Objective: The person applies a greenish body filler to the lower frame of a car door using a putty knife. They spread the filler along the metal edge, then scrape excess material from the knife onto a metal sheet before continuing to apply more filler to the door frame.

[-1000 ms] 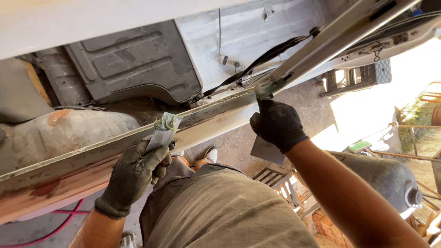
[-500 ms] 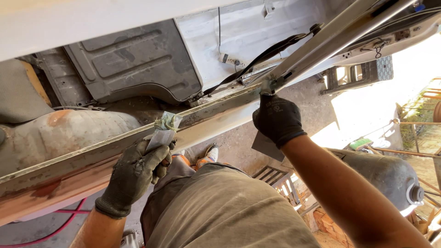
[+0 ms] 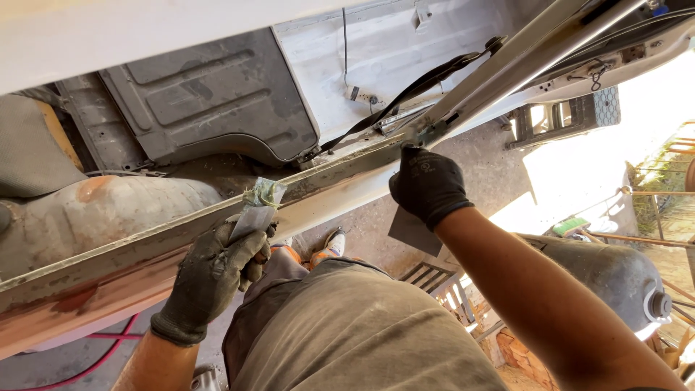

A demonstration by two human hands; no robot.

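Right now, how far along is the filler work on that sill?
Filler sits on the spreader in the left hand, its edge at the sill. The right hand holds another spreader against the sill. No fresh filler shows spread there; rusty bare metal remains at left.

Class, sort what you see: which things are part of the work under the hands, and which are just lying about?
In use: left hand, putty knife, sill rail, right hand.
Lying about: grey tank, red hose, black strap.
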